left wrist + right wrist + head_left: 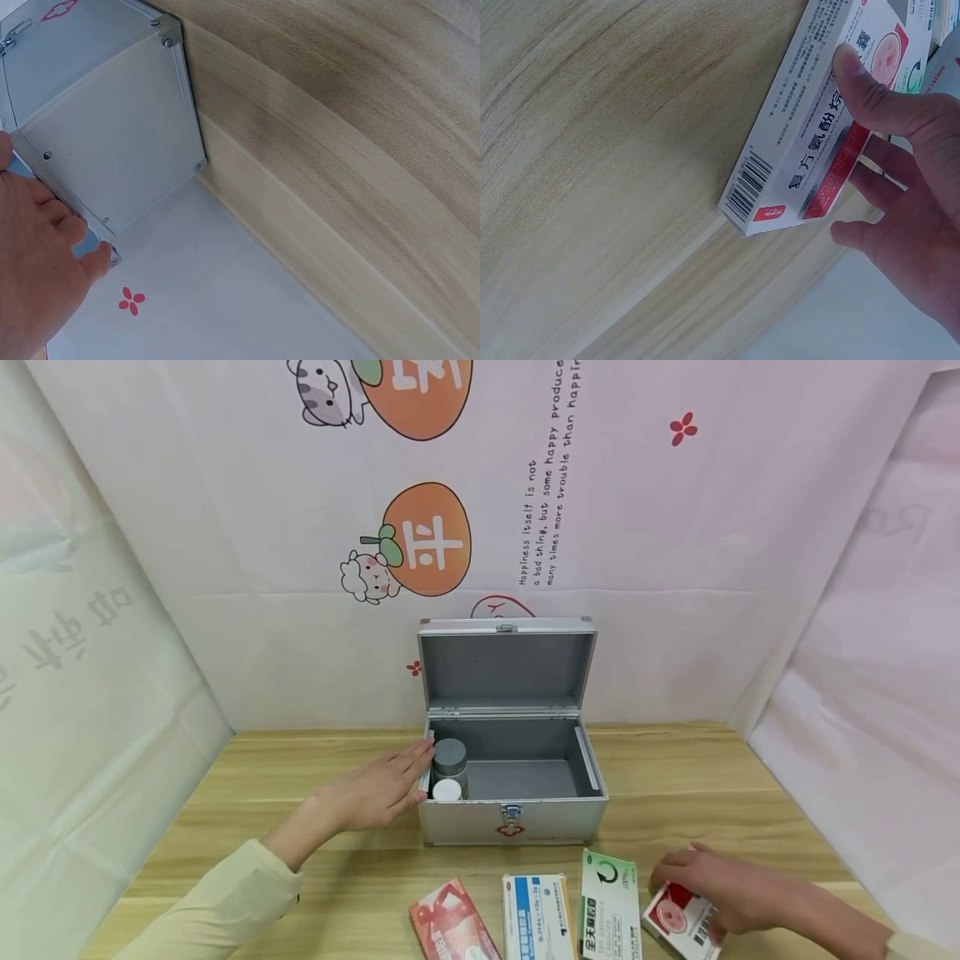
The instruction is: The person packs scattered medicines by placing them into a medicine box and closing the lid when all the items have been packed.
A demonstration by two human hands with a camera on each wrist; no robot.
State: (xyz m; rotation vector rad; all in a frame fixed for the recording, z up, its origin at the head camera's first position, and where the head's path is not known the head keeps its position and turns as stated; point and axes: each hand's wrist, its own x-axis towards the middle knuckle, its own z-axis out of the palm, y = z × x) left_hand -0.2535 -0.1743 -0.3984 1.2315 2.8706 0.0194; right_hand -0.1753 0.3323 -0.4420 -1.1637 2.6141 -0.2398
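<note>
An aluminium first-aid case [513, 822] with a red cross stands with its lid up. My left hand [382, 783] rests on the case's left rim, its fingers stretched out along that edge in the head view. Inside, close to those fingers, are a grey-lidded jar [450, 758] and a white-capped bottle [447, 790]. At the front right, my right hand [731, 887] holds a red-and-white medicine box [671, 912]. In the right wrist view the thumb lies on the printed face of this box [810, 142], with fingers behind its far edge.
Left of the held box lie a green-and-white medicine box [611, 906], a blue-and-white box [536, 918] and a pink-red box [453, 922]. The wooden table [300, 760] ends at a printed white cloth backdrop [637, 652]; the raised lid [507, 668] stands near it.
</note>
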